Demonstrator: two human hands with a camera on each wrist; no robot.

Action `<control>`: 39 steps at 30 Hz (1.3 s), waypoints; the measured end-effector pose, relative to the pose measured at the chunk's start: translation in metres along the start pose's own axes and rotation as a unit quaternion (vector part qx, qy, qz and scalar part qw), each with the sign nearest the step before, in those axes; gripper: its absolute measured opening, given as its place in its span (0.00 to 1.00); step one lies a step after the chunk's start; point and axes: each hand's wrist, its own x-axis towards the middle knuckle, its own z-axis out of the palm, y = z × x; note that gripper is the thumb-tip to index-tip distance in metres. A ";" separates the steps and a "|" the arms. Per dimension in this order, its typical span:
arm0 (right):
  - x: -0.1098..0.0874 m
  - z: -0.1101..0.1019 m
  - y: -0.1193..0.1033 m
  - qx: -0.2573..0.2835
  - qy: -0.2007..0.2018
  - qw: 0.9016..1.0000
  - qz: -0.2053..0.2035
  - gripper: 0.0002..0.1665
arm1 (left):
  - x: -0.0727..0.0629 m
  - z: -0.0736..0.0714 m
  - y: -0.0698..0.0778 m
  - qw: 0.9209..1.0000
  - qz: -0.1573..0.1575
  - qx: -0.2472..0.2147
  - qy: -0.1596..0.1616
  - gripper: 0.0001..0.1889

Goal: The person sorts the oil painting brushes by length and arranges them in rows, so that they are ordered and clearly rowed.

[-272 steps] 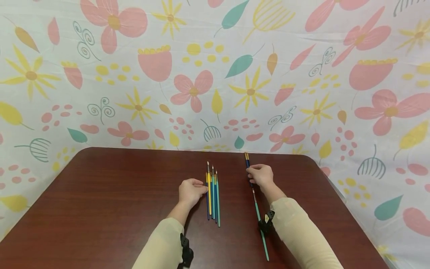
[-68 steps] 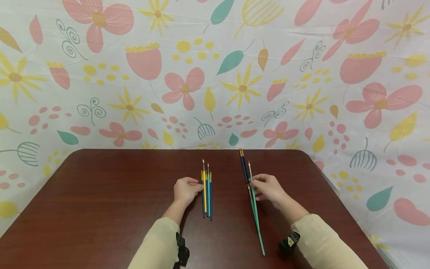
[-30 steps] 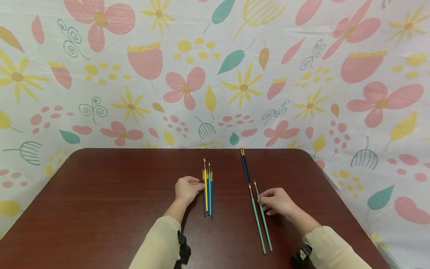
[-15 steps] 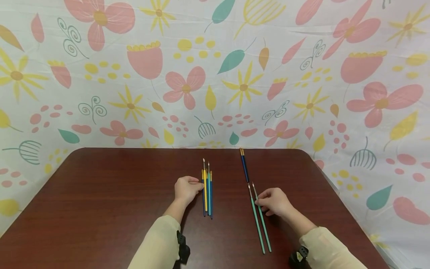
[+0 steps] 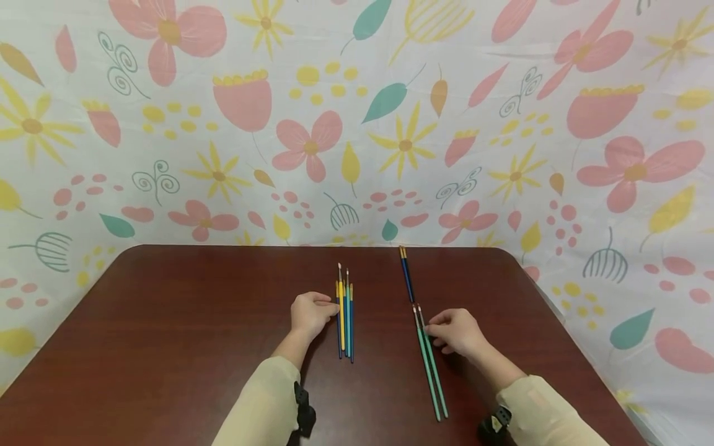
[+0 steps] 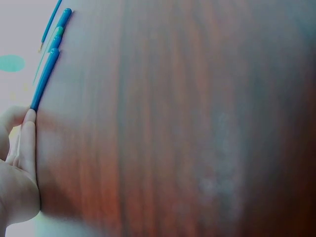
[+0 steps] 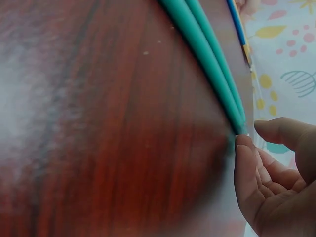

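My left hand (image 5: pixel 311 314) is at the left side of a bundle of several paintbrushes, thumb and fingertips pinching the outer blue paintbrush (image 6: pixel 47 76). A yellow paintbrush (image 5: pixel 342 322) and turquoise and blue ones lie alongside in that bundle. To the right, my right hand (image 5: pixel 458 332) holds a green paintbrush (image 5: pixel 436 375) near its ferrule. Close beside it lies a second green paintbrush (image 5: pixel 427 371), almost parallel. The right wrist view shows both green handles (image 7: pixel 207 64) narrowing toward the fingertips; the exact contact of the thumb is hard to see.
Two dark blue paintbrushes (image 5: pixel 407 277) lie side by side beyond the green pair, near the far edge of the brown table (image 5: pixel 195 347). A flower-patterned cloth (image 5: pixel 312 80) hangs behind the table. Each forearm wears a black wrist device (image 5: pixel 304 412).
My right hand has taken the second green paintbrush from the bundle and laid it by the first. Over the last second it slid left, narrowing the gap. My left hand stays at the bundle.
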 end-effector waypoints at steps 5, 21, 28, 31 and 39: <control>0.004 0.000 -0.003 0.012 0.017 1.000 -0.004 0.15 | 0.000 0.001 -0.001 1.000 0.004 -0.001 0.002 0.14; 0.015 0.014 -0.022 0.070 0.039 0.996 -0.030 0.16 | 0.001 0.002 -0.003 1.000 0.000 0.000 0.000 0.14; 0.018 0.023 -0.029 0.109 0.035 0.993 -0.039 0.18 | 0.000 0.003 -0.003 1.000 0.002 -0.002 -0.001 0.14; 0.021 0.028 -0.033 0.125 0.029 0.991 -0.035 0.19 | 0.001 0.002 -0.003 1.000 0.003 -0.002 -0.001 0.14; 0.026 0.040 -0.039 0.160 0.014 0.986 -0.039 0.22 | 0.001 0.002 -0.003 1.000 0.000 -0.002 0.001 0.14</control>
